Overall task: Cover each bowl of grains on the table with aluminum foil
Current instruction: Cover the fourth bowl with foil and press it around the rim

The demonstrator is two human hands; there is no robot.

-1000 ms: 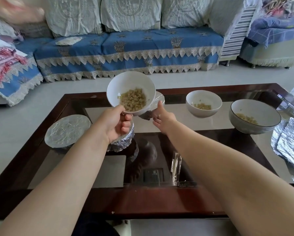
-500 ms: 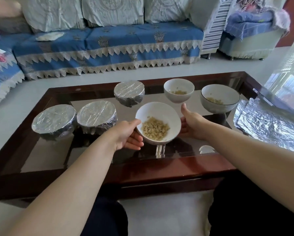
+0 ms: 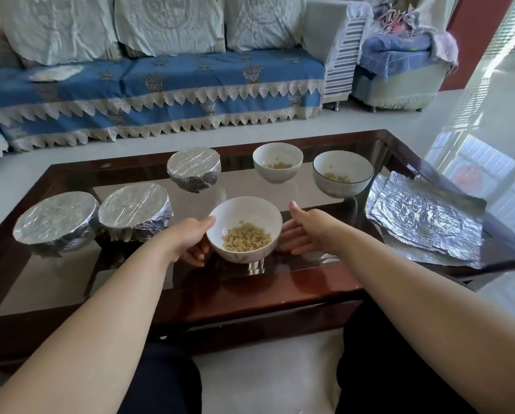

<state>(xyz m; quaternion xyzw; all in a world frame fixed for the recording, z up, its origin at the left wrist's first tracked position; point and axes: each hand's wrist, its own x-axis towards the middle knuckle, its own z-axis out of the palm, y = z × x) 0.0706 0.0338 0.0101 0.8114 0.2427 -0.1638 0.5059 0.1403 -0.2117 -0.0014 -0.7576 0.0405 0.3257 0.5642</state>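
Your left hand (image 3: 190, 240) fingertips are hidden behind the near bowl (image 3: 244, 228) at 9 o'clock; foil sheets (image 3: 426, 219) underneath the top one mostly covered.

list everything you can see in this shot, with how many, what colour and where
foil-covered bowls: three, silver, left part of the table
open white bowls of pale grains: three; two at the far side, one near the front edge
loose aluminium foil sheets: a stack, silver, right end of the table
glass-topped table with dark red-brown frame: one, under it all
sofa with blue cover: one, behind the table
left hand: fingers around the near bowl's left side
right hand: open, beside that bowl's right side
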